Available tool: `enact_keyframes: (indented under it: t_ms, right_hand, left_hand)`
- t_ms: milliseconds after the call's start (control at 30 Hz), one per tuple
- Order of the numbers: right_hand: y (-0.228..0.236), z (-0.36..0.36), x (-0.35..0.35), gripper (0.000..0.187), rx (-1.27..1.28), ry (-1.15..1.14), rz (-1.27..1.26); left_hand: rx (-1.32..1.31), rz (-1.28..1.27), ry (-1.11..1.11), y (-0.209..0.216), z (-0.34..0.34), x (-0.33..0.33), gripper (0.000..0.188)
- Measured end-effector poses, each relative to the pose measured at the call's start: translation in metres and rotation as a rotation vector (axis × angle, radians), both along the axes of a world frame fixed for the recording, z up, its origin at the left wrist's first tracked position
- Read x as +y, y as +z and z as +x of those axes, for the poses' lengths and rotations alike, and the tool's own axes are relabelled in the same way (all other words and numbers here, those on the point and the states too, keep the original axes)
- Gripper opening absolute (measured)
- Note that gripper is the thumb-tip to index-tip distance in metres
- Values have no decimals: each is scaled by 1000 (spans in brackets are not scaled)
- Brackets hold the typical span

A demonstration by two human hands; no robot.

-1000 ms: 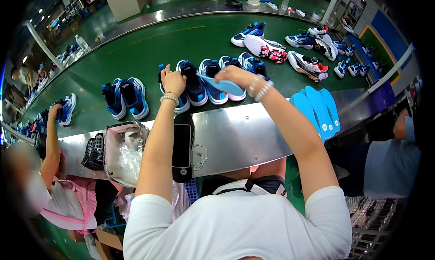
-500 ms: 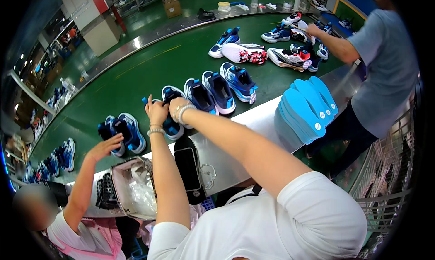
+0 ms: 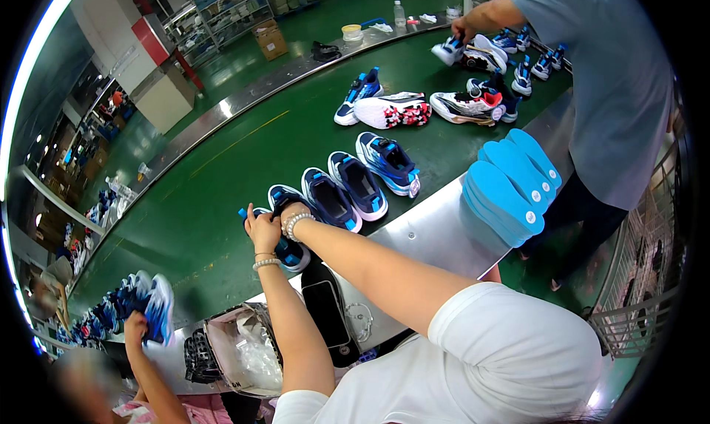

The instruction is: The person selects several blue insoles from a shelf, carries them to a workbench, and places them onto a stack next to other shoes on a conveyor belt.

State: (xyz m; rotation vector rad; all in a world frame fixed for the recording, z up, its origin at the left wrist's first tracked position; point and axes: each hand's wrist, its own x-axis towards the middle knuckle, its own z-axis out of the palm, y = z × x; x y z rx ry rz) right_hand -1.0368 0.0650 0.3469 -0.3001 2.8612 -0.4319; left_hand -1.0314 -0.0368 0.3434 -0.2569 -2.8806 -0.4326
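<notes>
Both my hands are at a pair of dark blue and white sneakers on the green table. My left hand [image 3: 263, 229] is closed at the top of the left sneaker [image 3: 294, 255], by a light blue tab. My right hand [image 3: 294, 215] bends into the collar of the neighbouring sneaker [image 3: 283, 193]; its fingertips are partly hidden there. Beaded bracelets circle both wrists. Right of my hands stand a navy sneaker [image 3: 330, 198], another navy sneaker [image 3: 358, 186] and a sneaker with a round white tag [image 3: 388, 164].
Light blue insoles [image 3: 497, 202] stack on the metal ledge at right. A black pouch [image 3: 325, 306] and a box of clear plastic [image 3: 255, 354] lie near my forearms. A co-worker's hand [image 3: 135, 328] touches sneakers at left; another person [image 3: 621, 84] handles shoes at far right.
The view has shifted. The left co-worker's pair has slid left along the table to the other sneakers. The person at right now lifts a shoe. My hands stay at the same pair.
</notes>
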Motion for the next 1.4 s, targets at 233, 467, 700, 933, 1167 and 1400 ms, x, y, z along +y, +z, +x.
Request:
enact_keyframes:
  t_ms: [233, 467, 700, 933, 1167, 1400]
  right_hand:
    - [7, 64, 34, 17, 421, -30, -260]
    - [-7, 109, 63, 27, 462, 2, -544]
    - [-11, 94, 56, 15, 524, -53, -381]
    - [-8, 95, 55, 10, 510, -20, -387]
    - [39, 138, 127, 35, 186, 242, -419]
    - [92, 217, 295, 43, 484, -80, -502]
  left_hand:
    - [361, 170, 5, 19, 24, 25, 16]
    - [-256, -203, -140, 5, -4, 53, 15]
    - [-128, -495, -191, -41, -36, 46, 18]
    - [-809, -565, -669, 0, -61, 25, 16]
    - [-932, -540, -653, -9, -56, 22, 16]
    - [-469, -790, -325, 19, -14, 54, 17]
